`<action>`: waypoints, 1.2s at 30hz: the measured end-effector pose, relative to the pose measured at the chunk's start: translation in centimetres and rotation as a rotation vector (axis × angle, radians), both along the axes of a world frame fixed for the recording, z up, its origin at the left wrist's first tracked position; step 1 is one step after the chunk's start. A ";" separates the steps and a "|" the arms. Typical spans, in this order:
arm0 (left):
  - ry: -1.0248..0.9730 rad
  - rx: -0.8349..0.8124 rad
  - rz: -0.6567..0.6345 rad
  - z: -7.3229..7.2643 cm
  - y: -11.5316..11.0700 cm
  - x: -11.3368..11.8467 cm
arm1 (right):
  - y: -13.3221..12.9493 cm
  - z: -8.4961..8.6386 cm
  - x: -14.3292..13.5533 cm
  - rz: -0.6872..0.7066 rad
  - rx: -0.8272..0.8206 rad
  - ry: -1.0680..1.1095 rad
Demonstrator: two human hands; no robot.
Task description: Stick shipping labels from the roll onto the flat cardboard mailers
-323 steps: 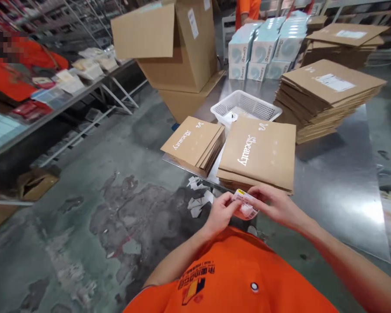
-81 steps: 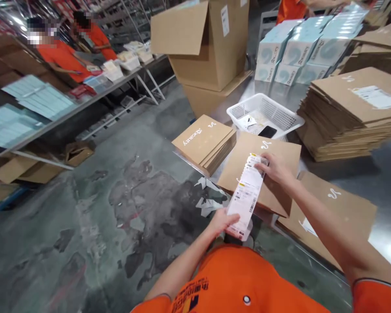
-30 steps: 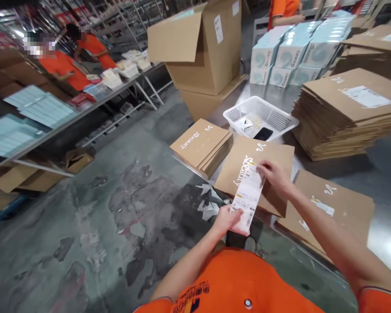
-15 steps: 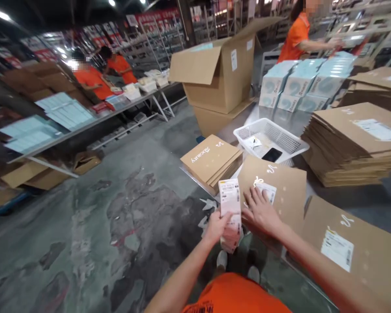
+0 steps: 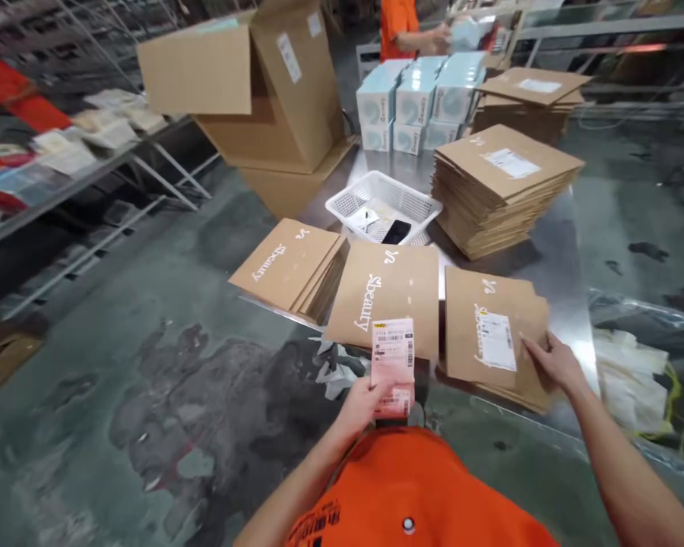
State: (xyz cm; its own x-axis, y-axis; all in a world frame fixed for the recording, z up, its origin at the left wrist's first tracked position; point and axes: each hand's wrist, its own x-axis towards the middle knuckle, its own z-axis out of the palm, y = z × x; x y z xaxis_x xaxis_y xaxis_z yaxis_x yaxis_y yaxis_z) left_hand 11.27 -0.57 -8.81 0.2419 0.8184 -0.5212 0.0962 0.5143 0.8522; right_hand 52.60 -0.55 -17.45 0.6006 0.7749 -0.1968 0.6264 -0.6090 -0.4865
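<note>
In my left hand (image 5: 365, 403) is a folded strip of printed shipping labels (image 5: 393, 351), held upright in front of the middle pile of flat cardboard boxes (image 5: 402, 292). My right hand (image 5: 555, 361) grips the right edge of a flat cardboard box (image 5: 461, 304) on top of the right pile, with the fingertips over its face. A white shipping label (image 5: 497, 342) is stuck on that box and partly covers its printed lettering. The top box of the middle pile shows white lettering and no label.
Another flat box pile (image 5: 288, 258) lies at the table's left corner. Behind are a white basket (image 5: 342, 203) with a phone (image 5: 396, 232), a tall labelled box stack (image 5: 507, 163), pale blue boxes (image 5: 413, 102) and a large open carton (image 5: 285, 129). A co-worker (image 5: 402, 34) stands beyond.
My right hand has left the middle pile, where it lay on a label, and is now at the right pile. The labelled top box is gone from the middle. My view has turned right.
</note>
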 end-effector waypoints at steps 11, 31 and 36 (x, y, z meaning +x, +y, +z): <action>-0.040 0.052 -0.008 0.6 -0.7 0.5 | 6.4 12.2 -20.1 0.976 0.221 0.624; 0.115 0.006 0.314 -4.3 -1.7 -8.0 | 20.4 10.3 -23.1 0.907 0.347 -0.392; 0.210 0.304 0.451 -1.1 3.4 -8.8 | 16.3 8.6 -28.6 1.047 0.387 -0.348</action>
